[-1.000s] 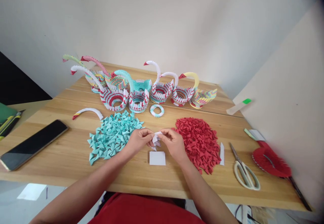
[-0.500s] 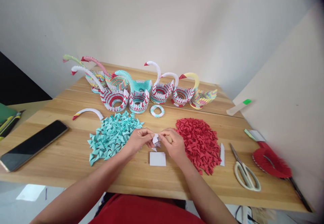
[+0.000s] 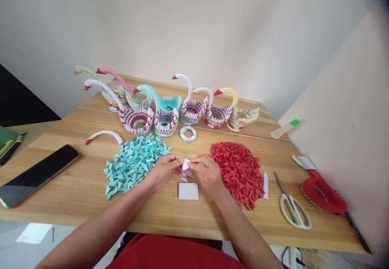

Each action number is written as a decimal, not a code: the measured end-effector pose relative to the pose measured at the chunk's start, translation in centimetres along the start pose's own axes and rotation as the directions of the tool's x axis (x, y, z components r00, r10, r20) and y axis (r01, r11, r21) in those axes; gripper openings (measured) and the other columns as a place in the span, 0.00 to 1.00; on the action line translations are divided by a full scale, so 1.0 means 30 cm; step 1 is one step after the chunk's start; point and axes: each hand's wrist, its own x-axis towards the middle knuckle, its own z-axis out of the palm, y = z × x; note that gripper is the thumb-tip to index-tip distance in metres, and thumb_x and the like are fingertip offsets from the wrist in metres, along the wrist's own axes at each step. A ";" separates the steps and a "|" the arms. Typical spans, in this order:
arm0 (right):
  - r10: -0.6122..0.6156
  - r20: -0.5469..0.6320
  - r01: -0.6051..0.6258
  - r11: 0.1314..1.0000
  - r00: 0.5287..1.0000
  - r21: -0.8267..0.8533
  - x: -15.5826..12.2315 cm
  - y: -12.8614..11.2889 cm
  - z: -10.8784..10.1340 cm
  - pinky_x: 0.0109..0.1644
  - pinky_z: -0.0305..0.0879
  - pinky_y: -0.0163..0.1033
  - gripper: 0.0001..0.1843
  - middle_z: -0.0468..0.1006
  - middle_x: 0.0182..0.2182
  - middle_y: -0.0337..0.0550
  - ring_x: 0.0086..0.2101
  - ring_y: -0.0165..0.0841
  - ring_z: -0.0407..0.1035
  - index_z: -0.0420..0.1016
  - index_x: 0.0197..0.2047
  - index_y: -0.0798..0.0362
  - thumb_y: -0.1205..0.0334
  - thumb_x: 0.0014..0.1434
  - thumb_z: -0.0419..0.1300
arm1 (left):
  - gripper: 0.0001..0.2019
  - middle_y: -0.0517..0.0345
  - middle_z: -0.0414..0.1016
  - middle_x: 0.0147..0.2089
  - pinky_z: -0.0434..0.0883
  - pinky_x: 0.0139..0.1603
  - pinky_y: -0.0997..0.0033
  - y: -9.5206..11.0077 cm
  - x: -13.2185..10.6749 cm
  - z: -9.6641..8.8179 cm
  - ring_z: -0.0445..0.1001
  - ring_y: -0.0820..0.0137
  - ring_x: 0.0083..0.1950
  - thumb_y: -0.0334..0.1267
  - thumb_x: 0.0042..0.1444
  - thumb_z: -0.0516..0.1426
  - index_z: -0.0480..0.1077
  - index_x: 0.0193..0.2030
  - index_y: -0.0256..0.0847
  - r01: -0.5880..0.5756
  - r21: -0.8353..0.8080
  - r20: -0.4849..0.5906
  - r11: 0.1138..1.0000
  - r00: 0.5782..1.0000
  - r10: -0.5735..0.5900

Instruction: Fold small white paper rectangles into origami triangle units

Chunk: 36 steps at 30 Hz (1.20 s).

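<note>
My left hand [image 3: 165,169] and my right hand [image 3: 206,173] meet over the middle of the wooden table [image 3: 79,188]. Both pinch one small folded white paper piece [image 3: 185,165] between their fingertips. Just below it lie a few small white folded bits and a flat white paper rectangle [image 3: 188,191]. A heap of teal folded triangles [image 3: 133,163] lies left of my hands. A heap of red folded triangles [image 3: 238,171] lies to their right.
Several modular paper swans [image 3: 165,113] stand in a row at the back, with a teal ring [image 3: 188,133] and a loose white swan neck [image 3: 105,135]. A phone [image 3: 36,176] lies at left. Scissors [image 3: 291,206], a white strip [image 3: 266,180] and a red fan [image 3: 323,194] lie at right.
My fingers have shifted slightly on the white piece, folding it tighter. Nothing else on the table has moved.
</note>
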 end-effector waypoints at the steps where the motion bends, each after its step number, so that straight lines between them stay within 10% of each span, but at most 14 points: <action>1: 0.022 -0.001 -0.022 1.000 1.000 0.011 -0.001 -0.002 0.001 0.38 0.66 0.42 0.11 0.78 0.31 0.44 0.34 0.36 0.69 0.81 0.36 0.45 0.63 0.61 0.56 | 0.15 0.55 0.76 0.26 0.70 0.30 0.72 -0.001 0.000 0.000 0.74 0.71 0.26 0.46 0.48 0.65 0.71 0.30 0.34 -0.013 0.024 -0.004 1.000 1.000 0.013; 7: 0.111 0.060 -0.121 0.972 0.992 0.203 0.005 0.014 0.003 0.46 0.67 0.46 0.11 0.80 0.38 0.45 0.40 0.37 0.71 0.81 0.39 0.44 0.63 0.60 0.57 | 0.15 0.59 0.74 0.21 0.69 0.28 0.74 0.010 0.003 0.001 0.71 0.73 0.23 0.47 0.48 0.63 0.70 0.27 0.36 -0.064 0.146 -0.093 0.987 0.993 0.078; 13: 0.439 0.258 -0.507 0.695 0.861 0.510 0.003 0.036 0.005 0.45 0.71 0.43 0.18 0.80 0.42 0.46 0.41 0.38 0.74 0.76 0.51 0.50 0.53 0.61 0.56 | 0.14 0.60 0.73 0.21 0.68 0.27 0.74 0.018 -0.001 0.013 0.69 0.74 0.23 0.47 0.46 0.63 0.71 0.26 0.36 -0.125 0.273 -0.066 0.954 0.987 0.149; 22: 0.499 0.247 -0.556 0.712 0.831 0.430 0.002 0.027 0.027 0.29 0.61 0.33 0.10 0.73 0.20 0.35 0.23 0.29 0.66 0.76 0.27 0.53 0.55 0.53 0.63 | 0.10 0.60 0.72 0.23 0.68 0.28 0.75 -0.022 0.004 0.013 0.70 0.73 0.24 0.43 0.50 0.60 0.72 0.27 0.37 -0.166 0.382 -0.038 0.909 0.980 0.195; 36: 0.439 0.163 -0.468 0.843 0.883 0.265 0.000 0.018 0.015 0.28 0.58 0.32 0.13 0.70 0.23 0.35 0.25 0.29 0.64 0.69 0.27 0.53 0.54 0.58 0.58 | 0.09 0.60 0.71 0.25 0.65 0.30 0.76 -0.023 -0.002 0.020 0.69 0.73 0.28 0.41 0.54 0.57 0.69 0.28 0.37 -0.212 0.508 0.072 0.835 0.976 0.204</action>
